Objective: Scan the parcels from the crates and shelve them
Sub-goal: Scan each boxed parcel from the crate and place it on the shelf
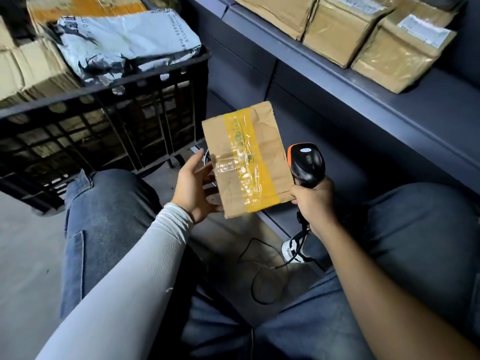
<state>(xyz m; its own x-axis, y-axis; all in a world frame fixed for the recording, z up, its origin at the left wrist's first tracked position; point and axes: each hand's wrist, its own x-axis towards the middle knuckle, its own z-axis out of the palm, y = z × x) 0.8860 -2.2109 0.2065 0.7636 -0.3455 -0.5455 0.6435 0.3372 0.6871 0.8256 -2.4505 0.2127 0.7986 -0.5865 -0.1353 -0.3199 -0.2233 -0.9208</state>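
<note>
A flat brown cardboard parcel (pixel 246 162) is being held above the person's knees, just below the black crate (pixel 109 120) and to its right. The parcel is rectangular, creased and dented along its upper right portion, and is carrying a wide band of yellow tape (pixel 245 162) running lengthwise down its face, with clear glossy tape crossing it near the middle. No label is showing on the face turned to the camera.

The left hand (pixel 193 187) is gripping the parcel's left edge, thumb lying along the front and fingers going behind it. The right hand (pixel 313 203) is clamping round the handle of a black and orange scanner (pixel 306 161), whose head is standing just beside the parcel's right edge; this hand is also touching the parcel's lower right corner.

The crate is holding brown boxes and a grey plastic mailer bag (pixel 124 40) lying across its top. To the crate's right, a dark shelf (pixel 389 105) is bearing several tape-wrapped cardboard boxes (pixel 376 40) with white labels.
</note>
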